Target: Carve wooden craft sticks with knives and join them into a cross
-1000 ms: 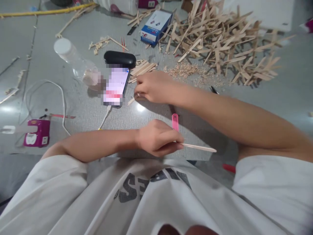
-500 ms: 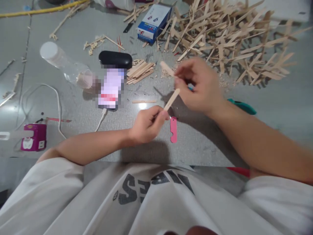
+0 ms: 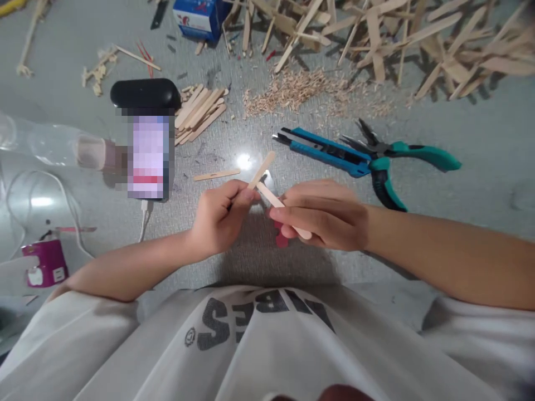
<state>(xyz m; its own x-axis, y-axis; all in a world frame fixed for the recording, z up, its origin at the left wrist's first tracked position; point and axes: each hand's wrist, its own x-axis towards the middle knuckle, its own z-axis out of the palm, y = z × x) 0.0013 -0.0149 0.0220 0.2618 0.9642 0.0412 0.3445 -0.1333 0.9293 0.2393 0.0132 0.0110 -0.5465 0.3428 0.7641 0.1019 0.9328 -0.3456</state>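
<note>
Between the thumb and fingers of my left hand [image 3: 221,214] is a wooden craft stick [image 3: 262,169], pointing up and to the right. My right hand [image 3: 324,214] pinches a second craft stick [image 3: 271,195], whose upper end meets or overlaps the first one near my left fingertips. Beneath the right fingers a pink piece [image 3: 281,240] lies on the table, partly covered. A single craft stick [image 3: 217,175] rests on the table just above my left hand. Beyond my right hand lie a blue utility knife [image 3: 328,150] and green-handled pliers [image 3: 422,153].
A big heap of craft sticks [image 3: 376,39] fills the back right, with wood shavings [image 3: 292,92] before it. A small stack of sticks [image 3: 203,114] sits beside a black case [image 3: 145,93] and a phone [image 3: 147,156]. The blue box [image 3: 198,19] stands behind; a plastic bottle [image 3: 50,145] lies left.
My right hand has come down and toward my left hand, bringing its stick against the other. The knife and pliers have come into fuller view as the camera shifted.
</note>
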